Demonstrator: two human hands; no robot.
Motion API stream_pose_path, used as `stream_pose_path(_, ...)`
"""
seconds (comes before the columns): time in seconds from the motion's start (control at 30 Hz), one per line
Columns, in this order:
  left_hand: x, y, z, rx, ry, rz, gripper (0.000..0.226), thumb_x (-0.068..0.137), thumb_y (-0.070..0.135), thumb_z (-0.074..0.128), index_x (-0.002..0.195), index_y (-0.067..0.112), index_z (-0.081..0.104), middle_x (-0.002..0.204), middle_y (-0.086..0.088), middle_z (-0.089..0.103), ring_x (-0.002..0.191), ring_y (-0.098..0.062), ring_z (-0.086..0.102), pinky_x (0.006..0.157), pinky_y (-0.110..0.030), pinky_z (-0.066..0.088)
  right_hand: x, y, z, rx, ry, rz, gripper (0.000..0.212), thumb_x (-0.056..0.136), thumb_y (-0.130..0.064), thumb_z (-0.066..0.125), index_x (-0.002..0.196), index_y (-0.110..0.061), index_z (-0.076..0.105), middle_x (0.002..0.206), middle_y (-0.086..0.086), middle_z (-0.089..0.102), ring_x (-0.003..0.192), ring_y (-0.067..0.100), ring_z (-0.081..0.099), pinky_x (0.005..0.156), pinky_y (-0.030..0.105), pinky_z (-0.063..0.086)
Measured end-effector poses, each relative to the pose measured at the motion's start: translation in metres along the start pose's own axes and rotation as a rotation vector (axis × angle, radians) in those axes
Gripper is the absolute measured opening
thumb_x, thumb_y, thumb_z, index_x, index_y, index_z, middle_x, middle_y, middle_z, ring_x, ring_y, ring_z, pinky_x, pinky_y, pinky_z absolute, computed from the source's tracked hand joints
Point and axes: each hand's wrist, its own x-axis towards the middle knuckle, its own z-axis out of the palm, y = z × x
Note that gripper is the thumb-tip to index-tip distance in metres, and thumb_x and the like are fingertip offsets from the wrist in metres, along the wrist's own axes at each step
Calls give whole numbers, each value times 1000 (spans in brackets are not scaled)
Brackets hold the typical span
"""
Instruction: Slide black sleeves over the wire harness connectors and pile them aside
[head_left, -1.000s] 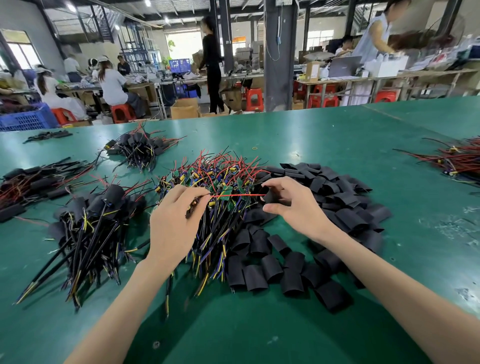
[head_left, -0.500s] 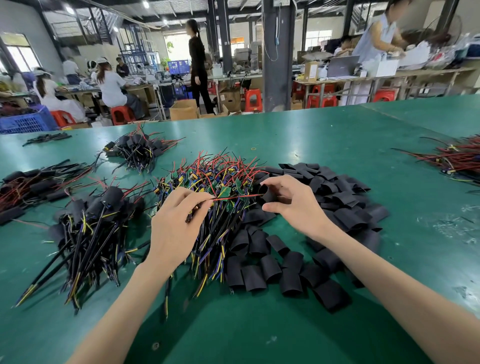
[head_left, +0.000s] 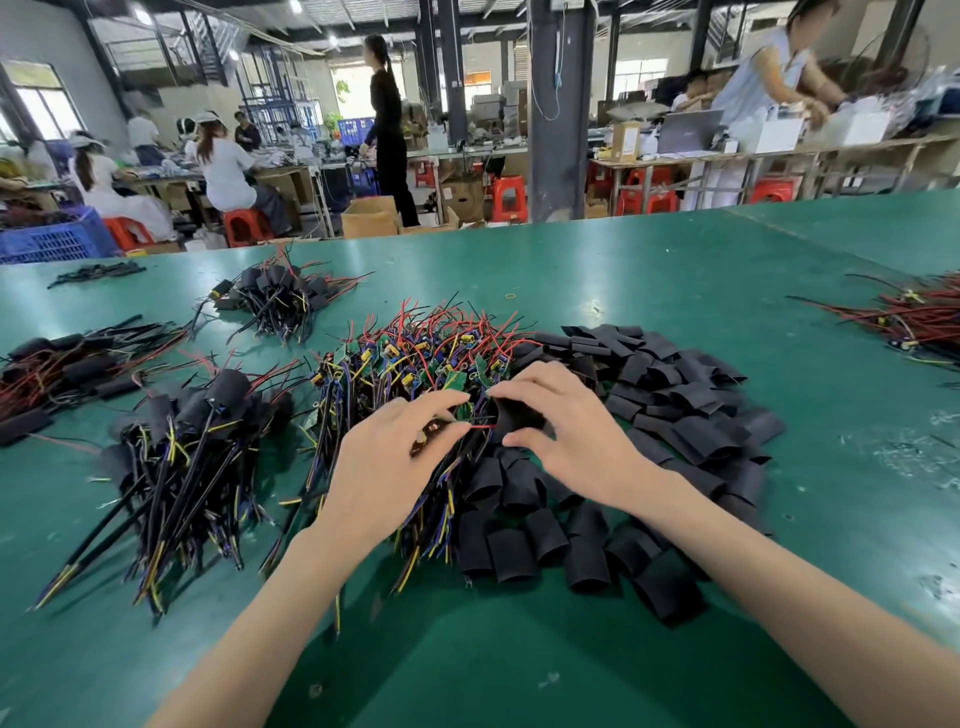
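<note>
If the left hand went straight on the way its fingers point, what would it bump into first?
Most likely the short black tube sleeve pinched in the right hand; the left hand, pinching a red wire, points straight at it, though depth is unclear.

- L grip (head_left: 395, 457) & R grip (head_left: 566, 436) close together, above harness heap (head_left: 415, 358) on surface (head_left: 623, 270).
- One harness (head_left: 434, 432) in L grip, sleeve (head_left: 511, 415) in R grip; they meet between grips.
- Loose sleeves (head_left: 675, 415): right of & before R grip.
- Sleeved pile (head_left: 192, 447): left of L grip.
- Far-left pile (head_left: 67, 364) beyond that.
- Rear pile (head_left: 280, 296): behind, left of L grip.
</note>
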Motion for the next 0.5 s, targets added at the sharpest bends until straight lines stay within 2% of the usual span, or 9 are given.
stream_pose_path(0.07, -1, 4, 2, -106, -122, -128, 33, 83, 35, 68, 110, 33, 50, 88, 17, 69, 85, -7, 64, 81, -24, 46, -1, -7, 3, -57, -54, -48, 43, 77, -11, 72, 118, -4, 59, 108, 10, 58, 99, 29, 49, 89, 42, 40)
stream_pose_path(0.13, -1, 5, 4, -178, -166, -197, 38, 79, 32, 72, 101, 33, 41, 77, 22, 67, 75, -6, 61, 72, -12, 41, -2, -13, 5, -112, -100, -103, 40, 81, -11, 68, 118, -2, 57, 110, 12, 56, 98, 31, 49, 85, 47, 42)
stream_pose_path(0.23, 1, 7, 3, -277, -160, -255, 44, 73, 25, 79, 91, 28, 39, 74, 22, 67, 65, -10, 56, 61, -8, 39, -3, -19, 6, -101, -141, -157, 36, 84, -3, 61, 118, 2, 53, 111, 15, 53, 97, 33, 49, 86, 46, 43)
stream_pose_path(0.3, 2, 6, -1, -289, -187, -278, 46, 70, 22, 81, 91, 27, 41, 75, 24, 68, 66, 1, 58, 62, -7, 39, -4, -19, 9, -62, -166, -151, 37, 86, 3, 57, 121, 3, 49, 115, 16, 49, 103, 32, 49, 93, 43, 41)
stream_pose_path(0.37, 2, 4, -3, -273, -233, -269, 46, 72, 12, 80, 93, 28, 42, 84, 22, 68, 66, 5, 57, 64, -6, 38, -5, -17, 12, -46, -179, -130, 39, 88, 3, 55, 125, 2, 45, 118, 15, 45, 110, 30, 46, 99, 40, 38)
stream_pose_path(0.43, 2, 2, -4, -314, -257, -263, 41, 76, -2, 71, 95, 24, 46, 100, 18, 65, 68, 0, 58, 67, -7, 39, -5, -15, 14, -31, -173, -97, 41, 88, 4, 54, 128, 1, 43, 120, 14, 43, 114, 29, 43, 103, 37, 35)
stream_pose_path(0.5, 3, 1, -6, -305, -230, -239, 35, 77, -8, 67, 92, 20, 51, 113, 8, 60, 77, -3, 59, 73, -7, 41, -5, -12, 13, -22, -163, -68, 43, 87, 6, 54, 128, 1, 43, 121, 14, 42, 115, 29, 42, 105, 35, 33)
